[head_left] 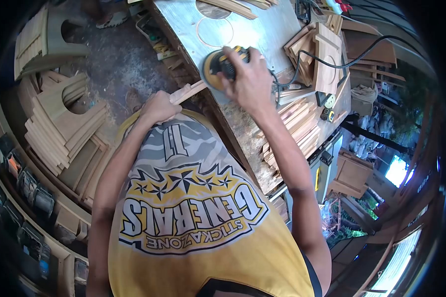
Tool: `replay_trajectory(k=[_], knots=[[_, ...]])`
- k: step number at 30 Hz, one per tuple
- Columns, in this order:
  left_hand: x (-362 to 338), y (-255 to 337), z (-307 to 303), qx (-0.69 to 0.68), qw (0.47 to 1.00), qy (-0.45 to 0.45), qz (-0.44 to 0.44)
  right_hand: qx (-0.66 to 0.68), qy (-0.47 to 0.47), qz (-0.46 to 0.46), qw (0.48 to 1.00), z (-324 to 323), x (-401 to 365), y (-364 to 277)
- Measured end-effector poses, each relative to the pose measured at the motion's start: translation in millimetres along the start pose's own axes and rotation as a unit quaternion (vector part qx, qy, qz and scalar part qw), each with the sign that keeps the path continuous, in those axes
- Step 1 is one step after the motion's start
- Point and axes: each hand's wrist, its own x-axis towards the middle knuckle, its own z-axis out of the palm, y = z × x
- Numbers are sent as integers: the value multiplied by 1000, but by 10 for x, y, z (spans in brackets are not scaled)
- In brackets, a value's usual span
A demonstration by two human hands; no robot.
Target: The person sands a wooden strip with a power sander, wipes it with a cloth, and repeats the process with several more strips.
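Observation:
My right hand (252,81) is wrapped over the top of a black and yellow orbital sander (214,67). The sander is at the edge of the workbench, over the far end of a narrow wooden strip (195,89). Whether its pad touches the strip is hidden. My left hand (159,107) is closed around the near end of that strip, close to the front of my shirt. The strip slants up from my fist towards the sander. A black cord (352,64) trails from the sander to the right.
A pale board (267,32) with a round outline lies on the workbench (250,136). Several wooden strips (295,131) are stacked right of my arm, with shaped wood pieces (327,59) beyond them. Curved wooden panels (67,123) stand on the left. A person's foot (112,20) shows at top left.

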Motion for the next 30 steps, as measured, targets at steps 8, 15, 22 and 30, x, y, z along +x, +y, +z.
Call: replay_trajectory(k=[8, 15, 22, 30], knots=[[-187, -112, -26, 8, 999, 34, 24, 10, -19, 56, 998, -3, -27, 197], [-269, -254, 98, 32, 997, 64, -4, -32, -14, 128, 991, 13, 83, 1024], [-239, -315, 145, 30, 998, 51, -28, -68, 53, 131, 988, -229, 148, 1217], [-348, -150, 147, 2, 999, 43, -27, 5, -35, 145, 989, -53, 87, 631]])
